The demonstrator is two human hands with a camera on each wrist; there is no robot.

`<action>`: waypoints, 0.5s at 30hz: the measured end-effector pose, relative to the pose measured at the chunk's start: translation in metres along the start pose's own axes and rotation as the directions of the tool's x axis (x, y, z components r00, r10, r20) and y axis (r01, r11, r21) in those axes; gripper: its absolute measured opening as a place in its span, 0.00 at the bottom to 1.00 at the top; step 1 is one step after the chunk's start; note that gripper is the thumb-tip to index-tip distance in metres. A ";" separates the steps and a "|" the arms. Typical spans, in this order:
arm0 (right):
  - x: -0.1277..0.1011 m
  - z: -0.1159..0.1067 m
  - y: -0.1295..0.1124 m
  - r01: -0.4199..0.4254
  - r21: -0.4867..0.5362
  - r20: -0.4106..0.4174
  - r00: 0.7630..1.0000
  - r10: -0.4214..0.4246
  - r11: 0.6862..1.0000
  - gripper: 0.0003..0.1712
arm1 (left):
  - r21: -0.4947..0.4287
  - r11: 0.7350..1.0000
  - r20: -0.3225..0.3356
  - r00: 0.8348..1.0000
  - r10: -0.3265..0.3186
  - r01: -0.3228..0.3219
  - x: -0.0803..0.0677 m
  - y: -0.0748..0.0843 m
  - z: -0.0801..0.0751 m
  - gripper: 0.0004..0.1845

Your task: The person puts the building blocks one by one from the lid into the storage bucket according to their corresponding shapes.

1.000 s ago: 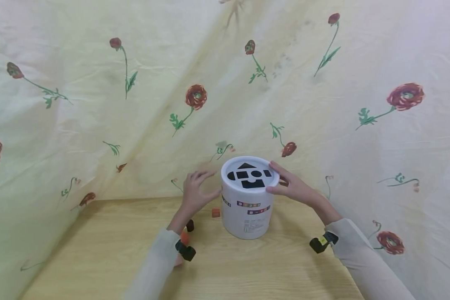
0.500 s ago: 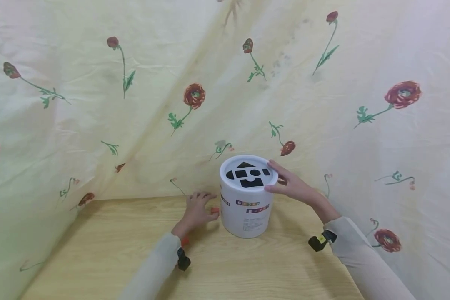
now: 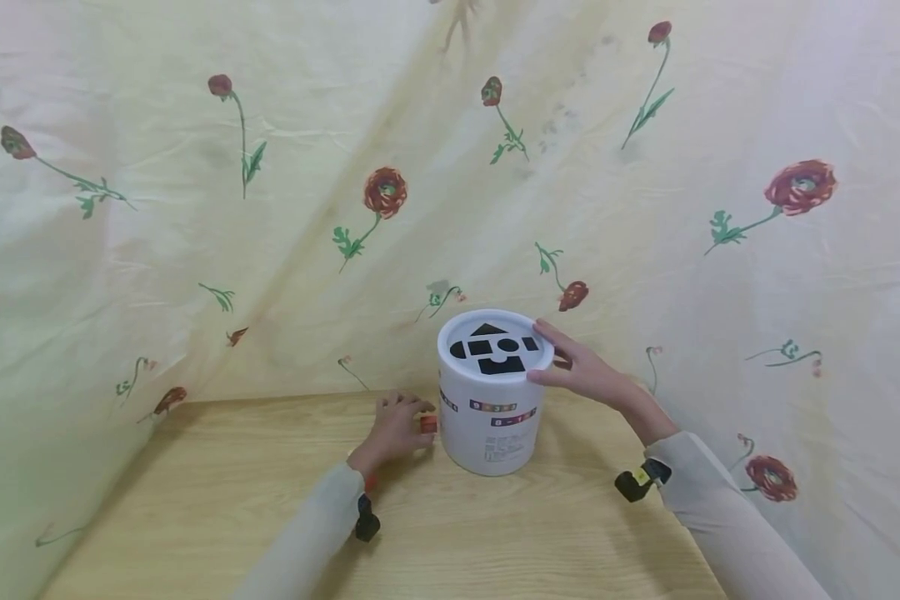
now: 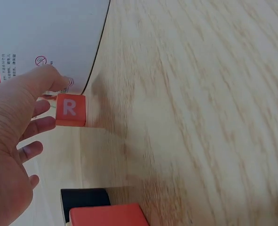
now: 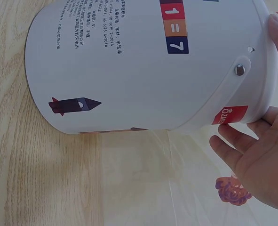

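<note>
At the tub's left foot, your left hand [image 3: 393, 427] has come down from beside the rim to the table [image 3: 195, 500]; a second ago it hovered level with the lid. Its fingers now curl loosely toward the orange cube [image 4: 70, 110] marked R. The thumb tip sits above it, but whether the cube is pinched yet you cannot tell from the wrist view. The cube stands on the wood, just beside the tub [image 3: 493, 417], near its base. Your right hand [image 3: 579, 369] has not moved: thumb and fingers grip the lid [image 3: 495, 346] edge and steady the tub upright. The lid's shape holes are uncovered. Judged from this, the pick-up of the cube is under way. Near your left wrist lie a black block [image 4: 84, 200] and an orange block [image 4: 108, 215]. The flowered cloth [image 3: 645, 167] hangs behind.
</note>
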State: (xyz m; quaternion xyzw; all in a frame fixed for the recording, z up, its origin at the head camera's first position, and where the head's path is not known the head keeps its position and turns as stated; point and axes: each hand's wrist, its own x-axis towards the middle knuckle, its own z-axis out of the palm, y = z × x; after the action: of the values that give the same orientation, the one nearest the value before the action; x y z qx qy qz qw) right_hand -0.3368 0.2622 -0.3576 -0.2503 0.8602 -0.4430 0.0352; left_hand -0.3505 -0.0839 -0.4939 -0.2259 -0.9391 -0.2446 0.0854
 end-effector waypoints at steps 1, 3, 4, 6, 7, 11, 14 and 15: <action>0.000 0.000 0.000 0.000 0.002 0.001 1.000 0.000 1.000 0.53 | 0.014 1.000 0.008 1.000 0.006 -0.006 0.001 0.000 0.001 0.25; 0.000 0.000 -0.001 0.001 0.007 0.003 1.000 -0.001 1.000 0.53 | 0.030 0.999 0.020 1.000 0.018 -0.018 0.001 0.000 0.003 0.25; -0.001 0.001 -0.001 0.002 0.009 0.004 1.000 -0.002 1.000 0.53 | 0.039 0.999 0.024 0.999 0.022 -0.023 0.002 0.001 0.003 0.24; -0.001 0.001 -0.001 0.003 0.009 0.004 1.000 -0.003 1.000 0.53 | 0.053 0.998 0.035 0.999 0.024 -0.026 0.002 0.002 0.004 0.24; -0.001 0.001 -0.001 0.002 0.011 0.004 1.000 -0.002 1.000 0.53 | 0.062 0.998 0.040 0.999 0.023 -0.025 0.002 0.002 0.004 0.24; -0.001 0.001 -0.002 -0.001 0.008 0.004 1.000 0.001 1.000 0.53 | 0.073 0.997 0.052 0.999 0.014 -0.018 0.001 0.003 0.002 0.24; -0.001 0.000 -0.002 -0.001 0.007 0.003 1.000 0.001 1.000 0.53 | 0.058 0.998 0.054 0.999 0.008 -0.011 0.000 0.002 0.000 0.23; -0.001 0.000 -0.002 -0.002 0.006 0.002 1.000 0.002 1.000 0.53 | 0.052 0.999 0.052 0.999 0.008 -0.011 -0.001 0.002 -0.001 0.23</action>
State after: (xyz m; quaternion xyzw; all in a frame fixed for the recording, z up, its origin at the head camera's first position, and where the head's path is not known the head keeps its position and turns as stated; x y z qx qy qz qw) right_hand -0.3346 0.2616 -0.3562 -0.2496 0.8591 -0.4453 0.0372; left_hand -0.3489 -0.0831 -0.4923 -0.2342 -0.9460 -0.2135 0.0683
